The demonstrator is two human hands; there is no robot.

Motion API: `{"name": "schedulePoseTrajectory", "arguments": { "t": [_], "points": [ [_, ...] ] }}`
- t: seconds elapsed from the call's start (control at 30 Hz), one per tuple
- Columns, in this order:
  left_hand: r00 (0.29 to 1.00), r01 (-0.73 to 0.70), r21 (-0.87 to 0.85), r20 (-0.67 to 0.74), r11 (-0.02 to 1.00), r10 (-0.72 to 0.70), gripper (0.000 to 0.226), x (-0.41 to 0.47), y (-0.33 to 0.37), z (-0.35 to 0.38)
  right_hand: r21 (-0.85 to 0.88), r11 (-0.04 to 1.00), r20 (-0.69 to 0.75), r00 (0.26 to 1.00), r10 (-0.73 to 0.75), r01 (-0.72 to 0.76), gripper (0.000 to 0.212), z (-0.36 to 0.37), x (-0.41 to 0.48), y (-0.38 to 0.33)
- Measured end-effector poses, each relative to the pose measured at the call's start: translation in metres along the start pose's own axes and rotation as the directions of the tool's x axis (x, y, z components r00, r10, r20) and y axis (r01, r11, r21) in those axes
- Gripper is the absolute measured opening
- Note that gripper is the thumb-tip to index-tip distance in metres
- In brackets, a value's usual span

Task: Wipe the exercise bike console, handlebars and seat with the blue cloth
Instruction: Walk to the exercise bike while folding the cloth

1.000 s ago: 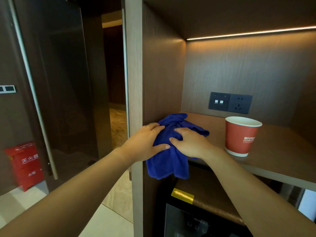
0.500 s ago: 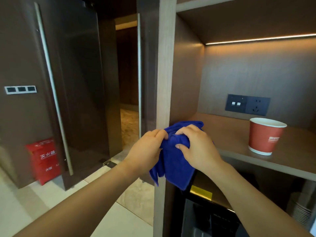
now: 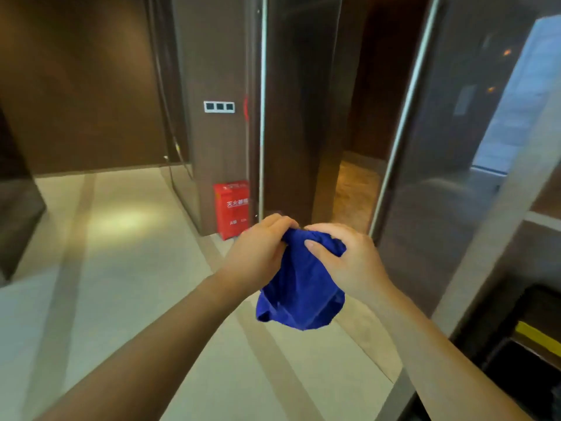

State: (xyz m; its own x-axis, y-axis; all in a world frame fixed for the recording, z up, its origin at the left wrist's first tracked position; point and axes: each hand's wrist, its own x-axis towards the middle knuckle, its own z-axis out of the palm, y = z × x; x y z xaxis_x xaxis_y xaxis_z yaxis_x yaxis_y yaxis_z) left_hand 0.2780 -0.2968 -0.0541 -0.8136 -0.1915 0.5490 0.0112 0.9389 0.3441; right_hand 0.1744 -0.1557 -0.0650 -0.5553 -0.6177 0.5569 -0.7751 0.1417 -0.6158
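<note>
Both hands pinch bunched fabric: left hand (image 3: pixel 258 250), cloth (image 3: pixel 299 296) hanging in mid-air between, right hand (image 3: pixel 343 259). It has just been lifted away and the view has swung left, so fetching is done; no bike shows yet. Switch panel (image 3: pixel 219 106), red box (image 3: pixel 230 208) and door (image 3: pixel 288 117) stand ahead, cabinet (image 3: pixel 501 226) at right.

Open tiled floor (image 3: pixel 121 268) left and ahead; red fire box (image 3: pixel 231 208) against pillar (image 3: pixel 218 86); glass door (image 3: pixel 288 101) ahead, cabinet frame (image 3: pixel 491 238) close right.
</note>
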Motion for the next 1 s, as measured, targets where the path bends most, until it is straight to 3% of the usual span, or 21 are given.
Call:
{"name": "schedulePoseTrajectory", "arguments": {
  "t": [0.17,0.3,0.4,0.53,0.63,0.7,0.83,1.0],
  "points": [
    [0.946,0.321,0.068,-0.078,0.945,-0.316,0.038,-0.117,-0.09,-0.076,0.201,0.975,0.251,0.957,-0.144,0.094,0.023,0.142,-0.002,-0.068],
    [0.841,0.534,0.105,-0.175,0.839,-0.513,0.035,-0.213,-0.137,-0.135,0.398,0.911,0.368,0.891,-0.266,0.108,0.025,0.245,-0.019,-0.134],
    [0.737,0.666,0.127,-0.263,0.735,-0.622,0.034,-0.277,-0.162,-0.175,0.538,0.843,0.462,0.824,-0.327,0.033,0.025,0.313,-0.037,-0.178],
    [0.614,0.781,0.158,-0.373,0.604,-0.696,0.032,-0.354,-0.193,-0.219,0.635,0.764,0.615,0.671,-0.415,-0.11,0.023,0.402,-0.065,-0.231],
    [0.507,0.855,0.154,-0.447,0.495,-0.737,0.033,-0.406,-0.218,-0.249,0.646,0.744,0.692,0.543,-0.475,-0.173,0.035,0.463,-0.085,-0.271],
    [0.457,0.885,0.159,-0.483,0.438,-0.747,0.033,-0.437,-0.24,-0.269,0.656,0.733,0.699,0.508,-0.502,-0.179,0.041,0.506,-0.092,-0.298],
    [0.367,0.926,0.13,-0.526,0.353,-0.768,0.034,-0.487,-0.296,-0.317,0.685,0.713,0.672,0.51,-0.537,-0.151,0.04,0.6,-0.094,-0.356],
    [0.154,0.984,0.018,-0.581,0.177,-0.799,0.032,-0.552,-0.356,-0.382,0.697,0.696,0.703,0.357,-0.615,-0.172,0.029,0.711,-0.08,-0.436]
  ]
}}
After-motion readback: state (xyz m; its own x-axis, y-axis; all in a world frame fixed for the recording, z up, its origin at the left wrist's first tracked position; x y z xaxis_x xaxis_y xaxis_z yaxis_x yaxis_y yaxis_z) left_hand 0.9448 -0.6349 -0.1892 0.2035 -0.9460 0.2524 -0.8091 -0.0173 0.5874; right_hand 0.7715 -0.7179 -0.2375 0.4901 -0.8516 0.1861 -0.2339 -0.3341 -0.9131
